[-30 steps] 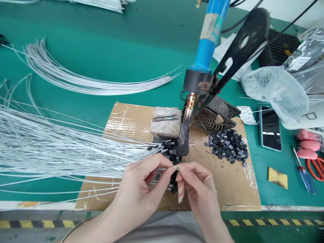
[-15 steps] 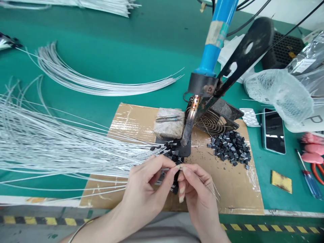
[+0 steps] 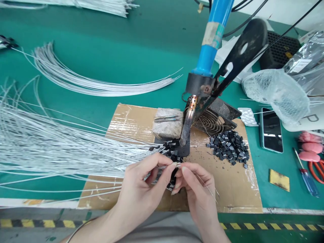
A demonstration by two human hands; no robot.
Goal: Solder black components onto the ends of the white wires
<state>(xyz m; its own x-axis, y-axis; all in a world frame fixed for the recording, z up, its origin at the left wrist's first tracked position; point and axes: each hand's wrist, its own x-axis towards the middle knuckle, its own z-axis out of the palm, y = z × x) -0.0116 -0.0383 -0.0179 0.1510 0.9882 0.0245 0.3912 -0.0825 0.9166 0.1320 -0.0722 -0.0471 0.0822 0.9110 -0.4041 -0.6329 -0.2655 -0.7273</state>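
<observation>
My left hand [image 3: 148, 184] pinches the end of a white wire, thumb against forefinger, over the front of the cardboard [image 3: 230, 192]. Touching its fingertips, my right hand [image 3: 198, 189] is closed on thin wire whose fine ends stick out to the right past the fingers. Under and behind both hands lie small black connectors [image 3: 174, 156] on the ends of white wires [image 3: 101, 148], which spread to the left. Just beyond them, the soldering iron [image 3: 188, 121] points down in its holder. The exact joint between my fingertips is too small to make out.
A heap of black parts [image 3: 229, 146] lies right of my hands, before a dark fan [image 3: 212, 121]. Beyond are a phone [image 3: 271, 130], a yellow sponge [image 3: 279, 180], a screwdriver [image 3: 309, 182] and plastic bags [image 3: 277, 92]. Another wire bundle [image 3: 101, 86] lies at the back left.
The view has shifted slightly. My left hand has moved a little left; the fingers of my right hand have curled in closer under the pinch, and the wire ends have swung.
</observation>
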